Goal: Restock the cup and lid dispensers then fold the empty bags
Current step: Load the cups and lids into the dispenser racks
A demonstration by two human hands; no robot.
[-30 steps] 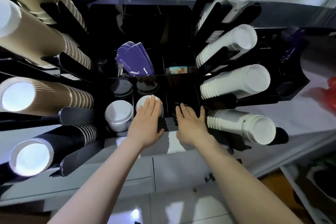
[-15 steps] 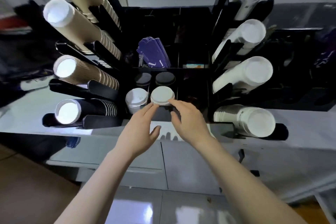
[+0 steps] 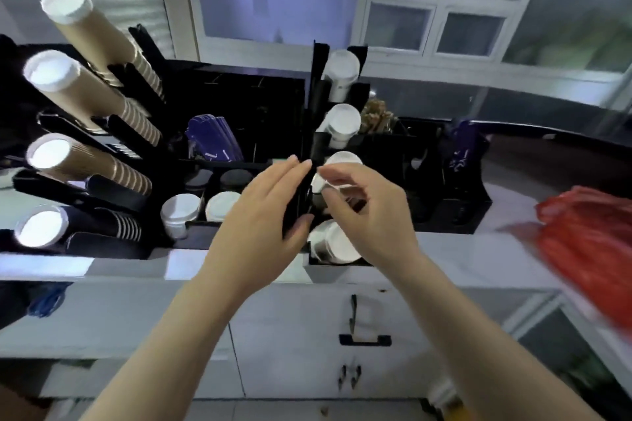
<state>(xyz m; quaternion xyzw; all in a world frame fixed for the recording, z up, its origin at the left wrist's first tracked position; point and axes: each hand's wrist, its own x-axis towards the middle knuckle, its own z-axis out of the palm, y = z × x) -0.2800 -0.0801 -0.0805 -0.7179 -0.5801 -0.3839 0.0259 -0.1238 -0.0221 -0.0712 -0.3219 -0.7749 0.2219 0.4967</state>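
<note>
Left hand [image 3: 263,212] flat, right hand [image 3: 362,212] curled, empty.

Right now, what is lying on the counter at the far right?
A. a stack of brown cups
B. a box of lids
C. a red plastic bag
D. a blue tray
C: a red plastic bag lies blurred on the white counter at the right, past the black dispenser rack.
</note>
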